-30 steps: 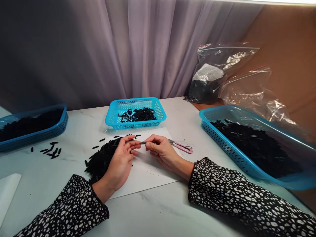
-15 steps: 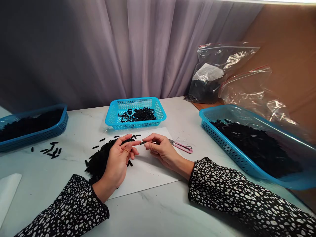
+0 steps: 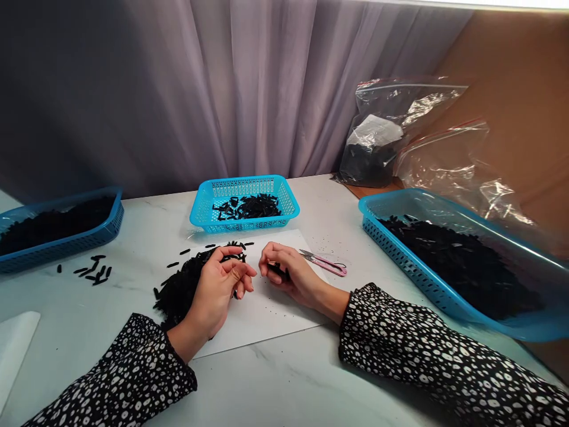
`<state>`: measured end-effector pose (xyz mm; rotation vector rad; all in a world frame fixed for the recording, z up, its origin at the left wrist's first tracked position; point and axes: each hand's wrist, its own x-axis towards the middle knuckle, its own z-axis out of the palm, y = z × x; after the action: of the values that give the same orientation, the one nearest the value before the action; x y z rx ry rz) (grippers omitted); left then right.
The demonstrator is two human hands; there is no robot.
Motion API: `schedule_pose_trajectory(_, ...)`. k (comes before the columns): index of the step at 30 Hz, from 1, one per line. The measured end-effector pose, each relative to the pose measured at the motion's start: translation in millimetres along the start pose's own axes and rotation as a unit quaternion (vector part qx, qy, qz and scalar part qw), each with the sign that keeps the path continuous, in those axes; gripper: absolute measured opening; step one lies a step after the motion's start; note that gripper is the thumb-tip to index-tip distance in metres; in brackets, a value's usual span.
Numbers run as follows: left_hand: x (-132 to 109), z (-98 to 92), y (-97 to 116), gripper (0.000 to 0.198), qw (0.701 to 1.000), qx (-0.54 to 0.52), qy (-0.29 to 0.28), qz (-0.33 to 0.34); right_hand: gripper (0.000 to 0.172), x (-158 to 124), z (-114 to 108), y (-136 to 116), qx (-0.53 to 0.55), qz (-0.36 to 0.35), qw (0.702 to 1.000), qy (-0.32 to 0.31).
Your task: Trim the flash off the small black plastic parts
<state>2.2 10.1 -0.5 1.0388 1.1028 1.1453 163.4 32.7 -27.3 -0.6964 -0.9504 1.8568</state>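
Note:
My right hand (image 3: pixel 299 274) is curled above the white sheet (image 3: pixel 258 323), with small black strip-like pieces (image 3: pixel 278 270) in its palm under the bent fingers. Facing it across a narrow gap is my left hand (image 3: pixel 217 290), its thumb laid against the bent fingers. Whatever may be between those fingertips is too small to make out. A heap of black pieces (image 3: pixel 178 290) lies beside and partly behind my left hand. Just beyond my right hand rest pink-handled scissors (image 3: pixel 326 264), with their blades toward that hand.
A small blue basket (image 3: pixel 244 224) with black pieces stands behind the sheet. Larger blue baskets stand at the left (image 3: pixel 106 228) and right (image 3: pixel 400 258), both holding black pieces. Several loose pieces (image 3: pixel 95 270) lie at left. Clear zip bags (image 3: pixel 373 142) stand at the back right.
My hands have moved apart. The thin black piece between the fingertips no longer shows there; black pieces now show inside my right hand, whose fingers have curled in.

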Motion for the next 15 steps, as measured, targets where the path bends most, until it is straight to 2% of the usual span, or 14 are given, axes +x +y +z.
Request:
schedule_pose_trajectory(5,-1,0.0,-3,0.048,0.996,0.066,-0.050,-0.018,0.033,3,-1,7,-0.062,0.003,0.998,-0.008)
schedule_pose_trajectory(7,-1,-1.8,-2,0.047,0.990,0.122,-0.072,-0.024,0.034,3,-3,8,-0.070,-0.003,0.997,-0.016)
schedule_pose_trajectory(9,1,-6.1,1,0.038,0.973,0.220,-0.075,0.012,0.034,4,-4,8,-0.055,-0.006,0.998,-0.006)
schedule_pose_trajectory(10,3,-9.2,3,0.032,0.953,0.288,-0.072,0.052,0.034,4,-4,7,-0.040,-0.005,0.999,0.003)
schedule_pose_trajectory(11,5,-12.7,5,0.024,0.920,0.371,-0.064,0.106,0.034,5,-5,7,-0.024,-0.002,1.000,0.011)
schedule_pose_trajectory(13,10,-20.0,6,0.020,0.814,0.540,-0.050,0.207,0.035,5,-6,5,0.001,-0.001,1.000,0.018)
schedule_pose_trajectory(15,14,-26.3,3,0.027,0.716,0.656,-0.049,0.233,0.035,5,-6,5,0.013,-0.005,1.000,0.019)
